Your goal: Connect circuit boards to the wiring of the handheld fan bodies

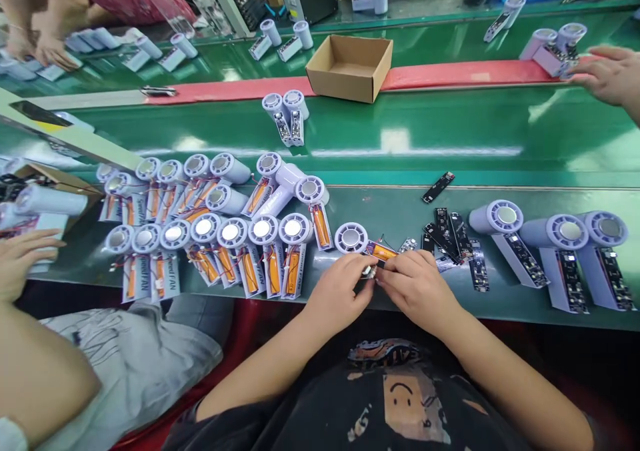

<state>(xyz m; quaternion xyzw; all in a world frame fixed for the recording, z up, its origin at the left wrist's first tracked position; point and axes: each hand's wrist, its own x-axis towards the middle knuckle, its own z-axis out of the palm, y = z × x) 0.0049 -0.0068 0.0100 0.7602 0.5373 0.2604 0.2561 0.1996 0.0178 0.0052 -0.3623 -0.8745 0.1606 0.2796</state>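
Observation:
My left hand (343, 287) and my right hand (421, 292) meet at the table's front edge, fingers pinched together. Between the fingertips is a small circuit board (369, 272) with a whitish part, mostly hidden by the fingers. Just beyond them lies a lilac handheld fan (351, 237), its handle holding an orange battery (381, 249) and thin wires. Right of my right hand sits a loose pile of black circuit boards (444, 232). Farther right, several fans with boards set in their handles stand in a group, one being the nearest fan (500, 217).
Rows of fans with exposed batteries (273, 274) cover the table to the left. A cardboard box (350, 67) sits on the red strip (450, 74) along the green conveyor (450, 131). Co-workers' hands show at left (25, 254), right (607, 74) and across the belt.

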